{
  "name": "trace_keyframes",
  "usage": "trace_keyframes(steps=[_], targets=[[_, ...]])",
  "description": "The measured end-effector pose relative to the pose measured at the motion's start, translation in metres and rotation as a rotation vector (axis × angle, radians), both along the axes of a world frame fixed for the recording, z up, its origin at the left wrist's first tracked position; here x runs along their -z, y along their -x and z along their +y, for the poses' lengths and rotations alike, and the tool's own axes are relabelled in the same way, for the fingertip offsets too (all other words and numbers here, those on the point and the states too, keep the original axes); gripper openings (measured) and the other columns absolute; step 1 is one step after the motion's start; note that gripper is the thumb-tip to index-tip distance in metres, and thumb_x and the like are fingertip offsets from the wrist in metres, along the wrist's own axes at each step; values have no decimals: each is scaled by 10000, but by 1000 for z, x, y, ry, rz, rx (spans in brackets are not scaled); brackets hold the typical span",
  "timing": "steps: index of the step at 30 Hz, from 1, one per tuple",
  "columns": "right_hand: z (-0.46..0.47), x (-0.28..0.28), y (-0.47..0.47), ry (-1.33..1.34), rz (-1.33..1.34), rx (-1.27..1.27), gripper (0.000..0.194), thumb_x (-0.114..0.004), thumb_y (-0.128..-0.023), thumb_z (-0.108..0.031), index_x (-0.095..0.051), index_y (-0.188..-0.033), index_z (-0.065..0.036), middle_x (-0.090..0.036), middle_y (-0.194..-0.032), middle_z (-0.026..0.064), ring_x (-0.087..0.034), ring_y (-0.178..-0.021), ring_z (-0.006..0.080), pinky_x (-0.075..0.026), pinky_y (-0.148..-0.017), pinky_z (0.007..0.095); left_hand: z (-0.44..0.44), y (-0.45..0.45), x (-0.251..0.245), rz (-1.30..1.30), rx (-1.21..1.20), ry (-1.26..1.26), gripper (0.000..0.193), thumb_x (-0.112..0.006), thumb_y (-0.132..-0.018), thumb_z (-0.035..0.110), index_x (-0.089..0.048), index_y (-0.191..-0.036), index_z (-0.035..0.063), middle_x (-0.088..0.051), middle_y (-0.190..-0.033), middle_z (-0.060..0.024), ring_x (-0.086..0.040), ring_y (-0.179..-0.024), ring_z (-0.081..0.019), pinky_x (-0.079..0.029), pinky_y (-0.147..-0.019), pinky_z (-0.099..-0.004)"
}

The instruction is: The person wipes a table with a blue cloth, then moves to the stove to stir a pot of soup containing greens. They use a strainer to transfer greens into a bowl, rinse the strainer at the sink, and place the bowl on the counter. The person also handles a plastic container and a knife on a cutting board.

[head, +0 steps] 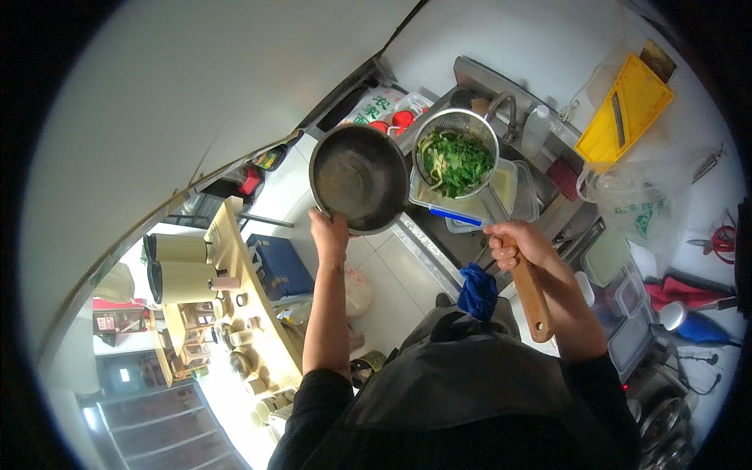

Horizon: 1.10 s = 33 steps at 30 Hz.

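My left hand (330, 234) grips the near rim of a dark, round metal pan (358, 176), whose inside faces up and holds no food. In my right hand (518, 245) is the wooden handle of a mesh strainer (490, 126). Chopped leafy greens (458, 161) with some pale strips lie in the strainer's bowl. It hangs over clear plastic containers (521, 188) at the sink, one of which has a blue clip along its edge. Pan and strainer are side by side, close together. Whether the pan rests on anything is hidden.
Behind the strainer stands a curved metal faucet (510, 114) beside a clear plastic bottle (536, 130). A yellow slicer (625, 111) leans at the wall. A blue cloth (477, 291) hangs at the counter's front edge. Lidded containers (631, 343) stand right; a wooden counter (258, 305) with cups is left.
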State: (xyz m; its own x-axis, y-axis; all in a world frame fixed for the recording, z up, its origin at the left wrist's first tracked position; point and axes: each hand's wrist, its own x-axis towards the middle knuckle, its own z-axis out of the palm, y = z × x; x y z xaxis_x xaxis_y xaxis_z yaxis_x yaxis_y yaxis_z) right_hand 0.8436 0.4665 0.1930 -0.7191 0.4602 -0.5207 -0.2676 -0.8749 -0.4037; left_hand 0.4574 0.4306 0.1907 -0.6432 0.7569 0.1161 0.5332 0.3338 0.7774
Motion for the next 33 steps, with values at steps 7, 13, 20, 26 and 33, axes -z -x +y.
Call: trace_keyframes(steps=[7,13,20,26,33], targets=[[-3,34,15,69,1,2,134,-557,-930,-181,-521,-875,-64,-484,-672,5,-396,-501,58,-358,-463,230,47,-68,-103,884,309,141,599,-571,-826,65,-357,-1373,-50,-556,-1246,-257,-692,-756,-397,-583,-666,-434],[-4,38,23,-50,15,-42,298,-595,-895,-204,-487,-633,-112,-441,-570,-7,-379,-464,100,-351,-475,266,80,-148,-127,1640,438,27,537,-573,-832,142,-487,-1337,-20,-637,-1135,-252,-680,-541,-223,-543,-450,-299],[-8,45,25,-33,109,-15,209,-575,-881,-183,-484,-715,-94,-472,-622,3,-392,-484,84,-352,-460,231,83,-157,-125,1800,482,-83,480,-582,-804,114,-568,-1267,-15,-645,-1132,-260,-659,-503,-166,-515,-421,-254],[-5,41,23,-32,44,47,210,-565,-876,-173,-479,-705,-88,-465,-601,16,-407,-483,99,-366,-467,253,85,-164,-130,1862,486,-209,487,-594,-790,123,-572,-1255,-20,-624,-1193,-231,-620,-479,-132,-493,-415,-234],[-2,43,21,2,80,36,224,-562,-874,-158,-485,-680,-77,-467,-593,19,-419,-471,113,-369,-457,250,76,-163,-144,1802,539,-298,495,-599,-769,119,-588,-1241,-30,-600,-1216,-269,-584,-470,-131,-463,-404,-243]])
